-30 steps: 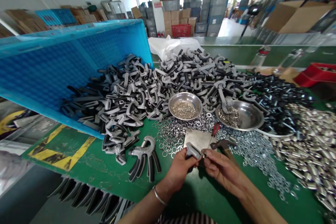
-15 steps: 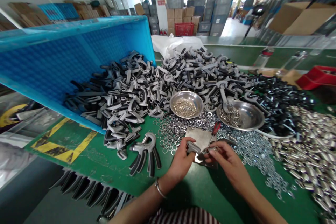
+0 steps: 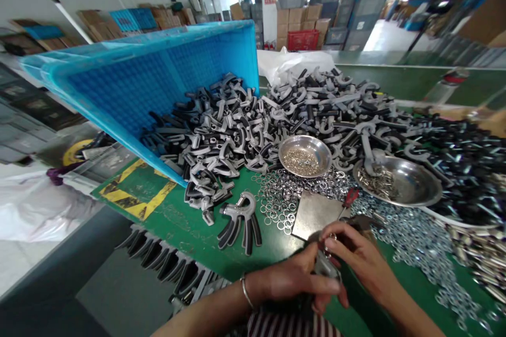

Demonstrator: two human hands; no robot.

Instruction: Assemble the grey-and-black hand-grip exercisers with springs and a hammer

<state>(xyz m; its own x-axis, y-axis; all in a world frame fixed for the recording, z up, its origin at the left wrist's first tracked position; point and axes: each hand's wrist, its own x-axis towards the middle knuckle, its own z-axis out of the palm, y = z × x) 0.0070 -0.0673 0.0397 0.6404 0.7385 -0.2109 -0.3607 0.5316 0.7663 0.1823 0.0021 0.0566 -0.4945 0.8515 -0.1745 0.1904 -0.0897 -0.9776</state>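
My left hand [image 3: 296,279] is wrapped round a grey plastic handle part [image 3: 326,267], held low near my body. Against the upper end of that part, my right hand [image 3: 356,255] pinches a small shiny metal ring [image 3: 331,242]; its exact shape is partly covered by the fingers. Just beyond the hands lies a flat metal plate [image 3: 314,216]. A red-handled tool [image 3: 350,197] rests at the plate's right edge. To the left, a few joined grey-and-black hand grips [image 3: 243,218] lie on the green table.
A tipped blue crate [image 3: 158,71] spills grey-and-black handles [image 3: 237,131] over the table. Two steel bowls [image 3: 305,139] [image 3: 425,189] hold small metal parts. Loose rings [image 3: 276,205], nuts [image 3: 419,242] and metal sleeves [image 3: 482,253] surround the plate. Finished-looking grips [image 3: 166,258] hang along the near left edge.
Both hands have come down off the plate, closer to my body, with the handle part turned and the ring brought against it. My view has swung left.
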